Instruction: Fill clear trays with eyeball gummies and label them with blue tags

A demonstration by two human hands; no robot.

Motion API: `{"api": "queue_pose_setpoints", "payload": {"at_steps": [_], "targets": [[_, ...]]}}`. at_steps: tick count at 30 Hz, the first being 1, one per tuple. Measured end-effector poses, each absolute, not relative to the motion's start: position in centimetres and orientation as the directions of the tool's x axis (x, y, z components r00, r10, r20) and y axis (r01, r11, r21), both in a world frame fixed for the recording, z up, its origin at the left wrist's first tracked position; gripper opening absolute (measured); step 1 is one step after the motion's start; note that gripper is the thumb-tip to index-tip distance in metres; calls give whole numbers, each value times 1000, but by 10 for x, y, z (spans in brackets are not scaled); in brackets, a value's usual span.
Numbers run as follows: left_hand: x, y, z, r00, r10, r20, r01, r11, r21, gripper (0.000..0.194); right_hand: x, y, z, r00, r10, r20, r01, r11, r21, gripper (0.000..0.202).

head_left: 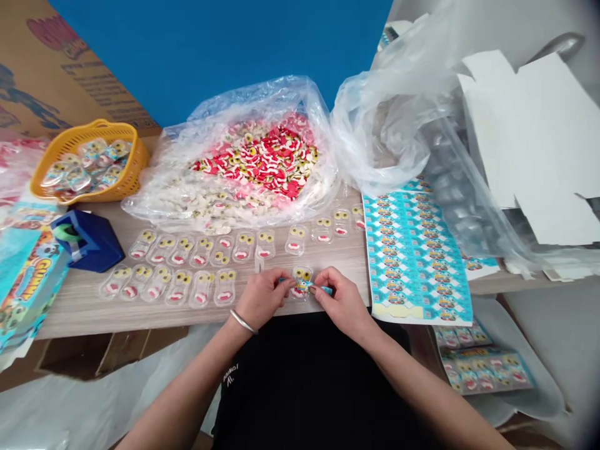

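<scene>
At the table's front edge, a clear plastic blister pack (302, 274) holds gummy candies shaped like yellow eyes and a red-and-white mouth. A narrow blue printed sticker (302, 286) lies across its middle. My left hand (265, 294) pinches the sticker's left end, fingers closed. The right end is pinched between thumb and fingers of my right hand (343, 301). Left of my hands, similar filled packs (225, 287) stand in two rows. Right of them lies a sheet of blue stickers (417, 250), with a bare yellowish strip at its lower left.
Behind the rows lies a large open plastic bag of loose gummies (276, 156). A yellow basket (134, 169) with labelled packs stands back left, near a blue tape dispenser (96, 240) and a printed box (32, 281). Clear plastic bags (375, 125) and white card (539, 137) lie right.
</scene>
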State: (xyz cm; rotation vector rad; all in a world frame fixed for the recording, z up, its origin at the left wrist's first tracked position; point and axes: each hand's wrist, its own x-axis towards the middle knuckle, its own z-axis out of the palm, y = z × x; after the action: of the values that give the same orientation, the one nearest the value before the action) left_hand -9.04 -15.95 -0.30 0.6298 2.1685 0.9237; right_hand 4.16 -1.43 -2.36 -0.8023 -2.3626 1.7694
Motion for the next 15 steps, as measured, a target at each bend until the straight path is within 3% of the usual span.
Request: {"api": "queue_pose_setpoints", "payload": {"at_steps": [2,5,8,11,15], "targets": [[-95,-156,-4,-666,650,-366,216,637,740,18,37,-14,-26,-842,468,-270,382,161,-910,7],[-101,-152,-8,-668,649,-365,250,657,712,33,32,-14,-29,-833,463,-303,407,143,-902,8],[-104,-151,-12,-651,648,-395,264,681,683,26,29,-13,-32,-834,460,-305,422,174,-890,8],[-106,-151,-17,-647,650,-399,296,696,654,17,26,-12,-34,-828,461,-319,469,257,-845,10],[-107,-146,-22,-665,641,-382,381,732,565,13,19,-11,-31,-841,444,-308,510,461,-726,33]]}}
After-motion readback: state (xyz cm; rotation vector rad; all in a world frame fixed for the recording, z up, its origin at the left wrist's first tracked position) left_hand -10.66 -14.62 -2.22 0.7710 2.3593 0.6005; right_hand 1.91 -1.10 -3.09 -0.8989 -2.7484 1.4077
